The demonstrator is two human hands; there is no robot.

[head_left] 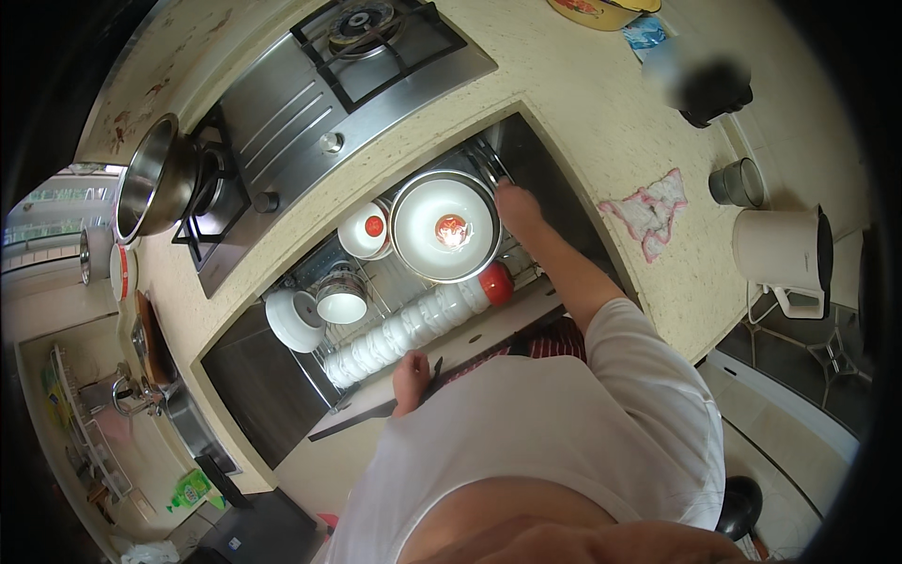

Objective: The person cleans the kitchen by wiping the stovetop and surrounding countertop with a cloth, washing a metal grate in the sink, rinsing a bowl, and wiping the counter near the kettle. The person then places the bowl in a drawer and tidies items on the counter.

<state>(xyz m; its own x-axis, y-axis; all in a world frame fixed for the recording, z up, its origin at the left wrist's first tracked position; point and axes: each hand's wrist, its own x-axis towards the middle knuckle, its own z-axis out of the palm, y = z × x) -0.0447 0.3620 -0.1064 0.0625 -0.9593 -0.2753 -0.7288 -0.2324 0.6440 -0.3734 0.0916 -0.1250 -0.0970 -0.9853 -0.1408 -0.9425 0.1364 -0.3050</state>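
Observation:
An open pull-out wire drawer (381,305) of dishes lies before me, below the counter. My right hand (516,206) reaches to its far right side, close beside the rim of a large white enamel basin (426,218) with a red motif. Its fingers are partly hidden, so a grip cannot be made out. My left hand (412,381) is curled at the top of the drawer front (458,347). Along that front runs a row of nested white bowls (404,333), with a red bowl (496,283) at the right end. White bowls (292,323) and patterned bowls (342,294) stand at left.
A steel gas hob (296,141) is set into the counter behind the drawer, with a steel pot (151,180) on its left burner. On the right counter are a crumpled cloth (650,211), a glass (737,183) and an electric kettle (779,250). A sink (201,426) lies left.

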